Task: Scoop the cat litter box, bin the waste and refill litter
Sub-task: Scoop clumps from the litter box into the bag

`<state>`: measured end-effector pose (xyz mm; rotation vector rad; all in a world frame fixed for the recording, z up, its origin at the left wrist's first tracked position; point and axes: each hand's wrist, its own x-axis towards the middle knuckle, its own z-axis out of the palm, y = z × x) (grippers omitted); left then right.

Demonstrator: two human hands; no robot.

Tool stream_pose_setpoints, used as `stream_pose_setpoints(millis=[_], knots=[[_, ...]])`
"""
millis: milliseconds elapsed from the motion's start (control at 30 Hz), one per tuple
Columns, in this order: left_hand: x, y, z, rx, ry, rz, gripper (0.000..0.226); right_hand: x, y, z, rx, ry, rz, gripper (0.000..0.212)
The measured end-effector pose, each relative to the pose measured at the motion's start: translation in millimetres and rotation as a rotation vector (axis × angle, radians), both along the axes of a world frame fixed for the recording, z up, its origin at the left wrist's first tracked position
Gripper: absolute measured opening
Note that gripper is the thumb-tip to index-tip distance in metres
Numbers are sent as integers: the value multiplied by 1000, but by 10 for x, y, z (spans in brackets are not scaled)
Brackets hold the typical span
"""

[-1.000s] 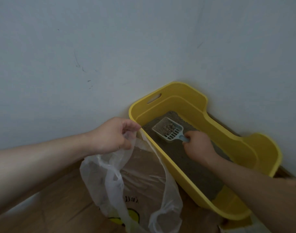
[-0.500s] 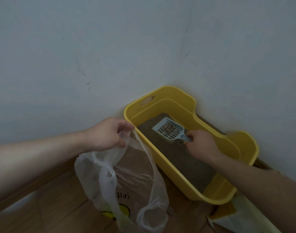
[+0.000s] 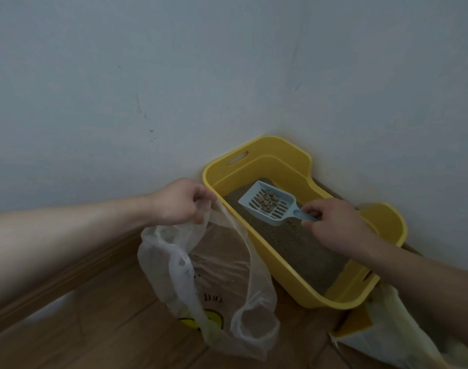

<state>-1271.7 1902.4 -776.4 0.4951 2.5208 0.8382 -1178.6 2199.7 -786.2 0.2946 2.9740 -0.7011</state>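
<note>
head view: looking down into a room corner, floor at the bottom of the frame.
litter box: yellow plastic litter box (image 3: 331, 298) pushed into the corner where the two walls meet, at about 4 o'clock from frame centre; a slot handle is cut in its far end wall and another in its near right wall.
litter: grey-brown cat litter (image 3: 294, 246) covers the box floor.
scoop: pale blue slotted litter scoop (image 3: 268, 202) held just above the litter near the far end of the box, its open mouth toward 11 o'clock and its handle toward 4 o'clock.
clumps: a small heap of brownish clumps (image 3: 266, 201) lies on the scoop's slotted bed.
right hand: right hand (image 3: 339, 225) over the box, fingers closed around the end of the scoop handle.
left hand: left hand (image 3: 178, 202) at 9 o'clock of the scoop, just outside the box's left rim, fingers pinched shut on the top edge of the bag.
bag: translucent plastic bag (image 3: 206, 275) hangs open from the left hand beside the box's left wall, its lower part resting on the floor.
paper: brown paper with a yellow print (image 3: 214, 294) lies under the bag and shows through it.
floor: wooden floor (image 3: 99, 328) at 7 o'clock.
other bag: a pale bag with a yellow patch (image 3: 381, 334) lies at 5 o'clock, just beside the box's near end.
wall: plain pale wall (image 3: 174, 75) with a few dark scuffs fills the upper frame.
</note>
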Motion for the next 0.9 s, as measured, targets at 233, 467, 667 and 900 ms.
stream_pose_setpoints(millis=[233, 467, 667, 900], knots=[[-14, 17, 68, -53, -2, -12, 56, 281, -186, 254, -28, -28, 123, 21], [-4, 14, 91, -83, -42, -25, 64, 468, -380, 302, -93, -101, 300, 20], [24, -12, 49, -71, -82, -16, 69, 392, -533, 157, -53, -173, 368, 21], [26, -59, 10, 4, -114, -11, 70, 220, -633, 38, -17, -148, 419, 29]])
